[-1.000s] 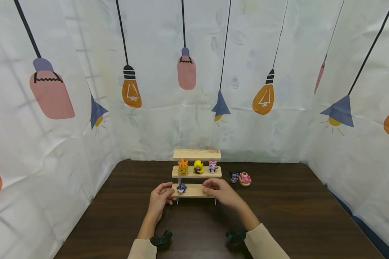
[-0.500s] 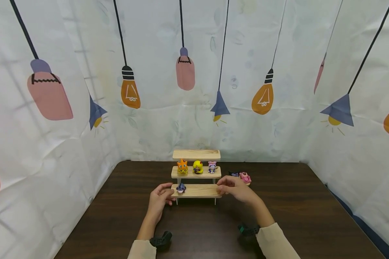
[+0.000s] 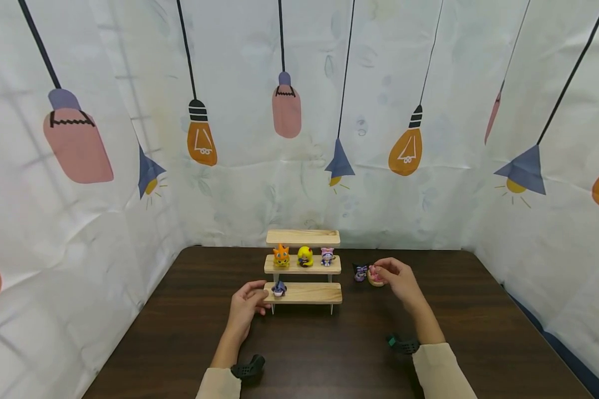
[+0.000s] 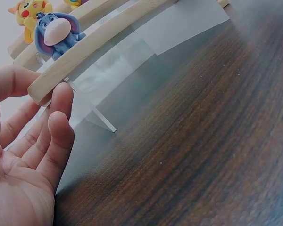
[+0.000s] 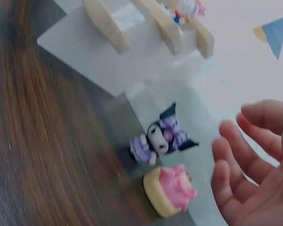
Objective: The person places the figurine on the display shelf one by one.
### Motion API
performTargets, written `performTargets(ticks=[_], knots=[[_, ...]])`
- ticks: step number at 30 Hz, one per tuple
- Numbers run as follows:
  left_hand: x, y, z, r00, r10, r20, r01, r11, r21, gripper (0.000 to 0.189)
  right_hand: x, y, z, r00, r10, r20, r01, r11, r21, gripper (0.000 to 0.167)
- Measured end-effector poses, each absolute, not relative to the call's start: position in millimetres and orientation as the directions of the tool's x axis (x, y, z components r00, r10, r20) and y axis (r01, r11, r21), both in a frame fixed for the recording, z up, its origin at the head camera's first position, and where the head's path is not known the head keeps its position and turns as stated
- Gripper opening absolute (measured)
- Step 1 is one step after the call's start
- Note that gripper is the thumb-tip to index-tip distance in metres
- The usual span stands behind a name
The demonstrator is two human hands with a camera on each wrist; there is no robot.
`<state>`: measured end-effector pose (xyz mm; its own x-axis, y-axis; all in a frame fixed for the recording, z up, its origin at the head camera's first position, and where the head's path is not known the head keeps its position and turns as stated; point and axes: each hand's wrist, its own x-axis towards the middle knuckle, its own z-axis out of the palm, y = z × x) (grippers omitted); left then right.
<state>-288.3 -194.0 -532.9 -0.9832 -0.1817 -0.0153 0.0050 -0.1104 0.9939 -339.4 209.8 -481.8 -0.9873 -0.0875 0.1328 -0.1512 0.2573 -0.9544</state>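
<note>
My left hand (image 3: 245, 305) grips the left end of the bottom step of a three-step wooden display stand (image 3: 309, 293), thumb at its end and fingers underneath. Close beside the thumb on that step sits a blue donkey figurine (image 4: 56, 35). My right hand (image 3: 398, 280) is over at the pink figurine in a cream base (image 5: 170, 190), overlapping it in the head view. In the right wrist view its loosely bent fingers (image 5: 221, 176) stand apart from that figurine and hold nothing. A black-and-purple figurine (image 5: 160, 136) stands right beside the pink one.
On the middle step stand an orange-and-yellow figurine (image 3: 282, 256), a yellow figurine (image 3: 305, 257) and a pink-and-white figurine (image 3: 327, 257). The stand has clear plastic legs (image 4: 104, 117) on a dark wooden table (image 3: 194, 310). A patterned curtain (image 3: 239, 205) hangs behind.
My right hand has moved from the right part of the bottom step, rightward past the step's end, to the pink figurine. The left hand has stayed on the step.
</note>
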Motion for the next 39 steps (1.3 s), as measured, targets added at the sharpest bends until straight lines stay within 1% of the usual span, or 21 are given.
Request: performTargets(ticks=[5,10,16,19,25,28,32,39], knots=[[-288.8,-193.8,-533.2,-0.984,-0.176,-0.011,0.009,-0.111,0.994,0.034,-342.1,220.5,-489.4,-0.995,0.019,0.099,-0.089,0.292,-0.952,0.036],[-288.0,-193.6,-533.0,-0.985,-0.173,-0.009,0.010,-0.110,0.994,0.033,-343.3,225.3,-497.8,-0.998,0.027,0.051,-0.039,0.325,-0.945,0.040],[-287.9,-193.4,-533.6,-0.986,-0.166,-0.002,0.017,-0.114,0.993,0.034,-346.2,231.2,-511.5,-1.000,-0.023,-0.003,-0.006,0.365,-0.931,0.052],[-288.0,-193.2,-534.1,-0.987,-0.163,0.004,0.023,-0.117,0.993,0.035,-347.3,233.2,-516.9,-0.998,-0.063,-0.016,-0.008,0.367,-0.930,0.058],[-285.4,-193.2,-536.2,-0.985,-0.172,-0.007,0.013,-0.115,0.993,0.034,-347.3,237.1,-523.0,-0.990,-0.127,-0.052,0.004,0.352,-0.936,0.064],[-284.7,-193.0,-536.7,-0.985,-0.173,-0.011,0.009,-0.110,0.994,0.034,-349.9,239.0,-524.4,-0.988,-0.144,-0.062,0.009,0.345,-0.939,0.065],[-285.7,-193.1,-535.6,-0.985,-0.173,-0.001,0.017,-0.105,0.994,0.036,-357.4,241.1,-523.8,-0.982,-0.181,-0.047,-0.021,0.353,-0.935,0.066],[-287.1,-194.0,-533.5,-0.985,-0.175,0.003,0.021,-0.100,0.995,0.036,-371.2,243.5,-521.1,-0.974,-0.221,-0.043,-0.053,0.412,-0.910,0.067]])
